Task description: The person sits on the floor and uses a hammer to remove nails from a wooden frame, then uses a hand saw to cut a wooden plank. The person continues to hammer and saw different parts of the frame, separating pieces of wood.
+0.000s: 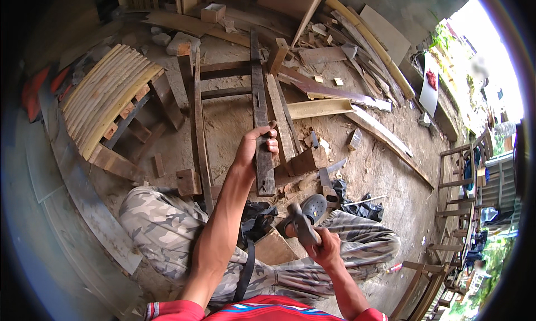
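My left hand is wrapped round a dark wooden bar, near its close end. The bar runs away from me over a ladder-like wooden frame with crosspieces on the ground. In my right hand, low and to the right, is a dark hammer, foreshortened and a little blurred, held clear of the bar. Just beyond it sits a grey clog on my foot. Between my legs rests a wooden block. A saw handle shows beyond the clog.
A slatted wooden piece stands at the left. Planks and offcuts are heaped at the far right, with a long board nearer. Black plastic lies by my right knee. Wooden frames line the right side.
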`<action>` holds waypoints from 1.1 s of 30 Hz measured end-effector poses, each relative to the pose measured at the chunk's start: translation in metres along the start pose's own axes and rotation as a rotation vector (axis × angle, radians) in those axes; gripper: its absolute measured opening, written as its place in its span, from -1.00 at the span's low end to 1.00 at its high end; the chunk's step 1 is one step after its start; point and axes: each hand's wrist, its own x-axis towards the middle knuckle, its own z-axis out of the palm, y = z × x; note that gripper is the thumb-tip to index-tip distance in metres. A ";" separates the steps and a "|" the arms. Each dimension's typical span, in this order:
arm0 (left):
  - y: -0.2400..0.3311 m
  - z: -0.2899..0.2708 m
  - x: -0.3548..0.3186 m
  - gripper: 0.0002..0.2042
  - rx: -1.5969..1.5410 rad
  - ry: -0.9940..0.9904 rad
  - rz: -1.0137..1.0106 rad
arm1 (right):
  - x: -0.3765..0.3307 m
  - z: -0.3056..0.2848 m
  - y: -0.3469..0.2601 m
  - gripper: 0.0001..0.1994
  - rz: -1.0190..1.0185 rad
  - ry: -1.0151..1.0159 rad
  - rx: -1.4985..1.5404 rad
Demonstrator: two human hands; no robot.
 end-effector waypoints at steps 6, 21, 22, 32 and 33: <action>0.006 0.004 -0.002 -0.80 0.105 0.117 -0.002 | 0.047 -0.015 0.004 -0.73 -0.378 -0.052 -0.019; 0.011 -0.002 -0.002 -0.84 0.225 0.118 -0.039 | 0.095 0.009 0.046 -0.77 -0.332 -0.100 -0.186; 0.011 -0.005 -0.001 -0.84 0.231 0.108 -0.045 | 0.095 0.011 0.051 -0.76 -0.389 -0.076 -0.141; 0.017 -0.007 -0.002 -0.84 0.191 0.081 -0.082 | 0.087 0.023 0.056 -0.74 -0.282 -0.048 -0.008; 0.016 -0.009 -0.002 -0.83 0.200 0.083 -0.083 | 0.084 0.023 0.051 -0.74 -0.256 -0.042 0.035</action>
